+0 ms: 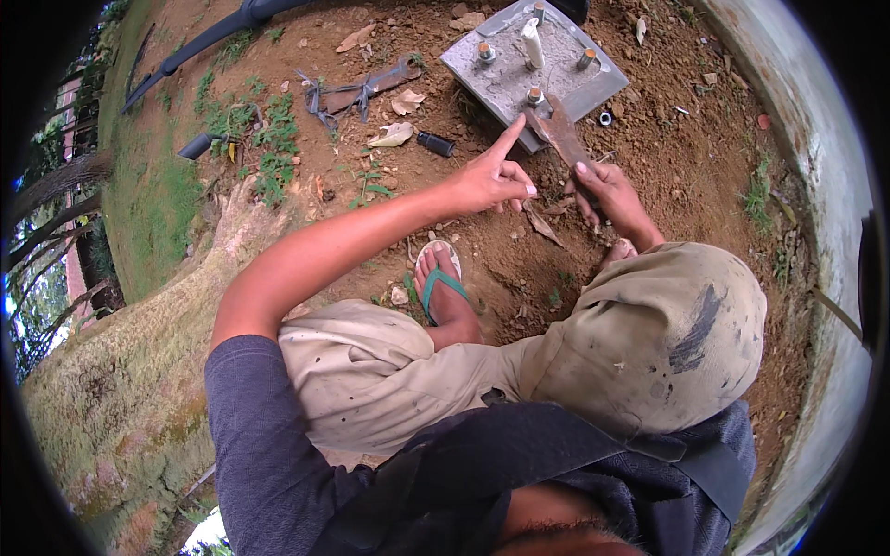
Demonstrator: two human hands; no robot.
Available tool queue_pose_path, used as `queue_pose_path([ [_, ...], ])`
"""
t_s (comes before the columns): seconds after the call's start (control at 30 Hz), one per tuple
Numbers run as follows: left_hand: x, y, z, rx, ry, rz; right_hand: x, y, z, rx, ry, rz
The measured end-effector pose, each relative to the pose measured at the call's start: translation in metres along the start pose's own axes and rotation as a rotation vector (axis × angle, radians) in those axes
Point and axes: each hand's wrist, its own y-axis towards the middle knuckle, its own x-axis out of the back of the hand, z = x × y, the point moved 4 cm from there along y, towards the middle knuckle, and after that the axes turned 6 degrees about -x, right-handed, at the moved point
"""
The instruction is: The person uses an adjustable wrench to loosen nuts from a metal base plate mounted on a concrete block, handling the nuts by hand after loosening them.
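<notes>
My right hand (612,196) grips the handle of a rusty wrench (567,139). The wrench's far end meets a nut on a threaded bolt (536,96) at the near corner of a grey concrete base (501,85). My left hand (489,178) holds nothing; its index finger stretches toward that bolt and the wrench head, while the other fingers curl loosely. Whether the fingertip touches the metal I cannot tell. More bolts, one with a nut (486,54) at the left corner, stand up from the base around a white pipe (532,44).
A second rusty tool wrapped in dark strips (366,93) lies on the soil left of the base. Nearby are a black cylindrical piece (435,144) and a small dark ring (605,119). A concrete wall (797,102) curves along the right; a thick root (139,371) runs at left.
</notes>
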Motion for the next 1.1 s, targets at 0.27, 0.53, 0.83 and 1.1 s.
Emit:
queue_pose_path([
  [0.27, 0.014, 0.01, -0.002, -0.068, -0.025, -0.072, -0.071, 0.013, -0.007, 0.082, 0.236, -0.133],
  [0.53, 0.02, 0.007, -0.005, -0.077, -0.024, -0.093, -0.071, 0.017, -0.002, 0.086, 0.31, -0.095],
  [0.83, -0.003, -0.002, 0.0, -0.049, 0.07, -0.023, 0.054, 0.037, 0.069, -0.162, -0.299, 0.385],
  [1.1, 0.001, 0.003, -0.012, -0.068, 0.015, -0.109, 0.025, 0.01, 0.016, -0.036, -0.063, 0.092],
])
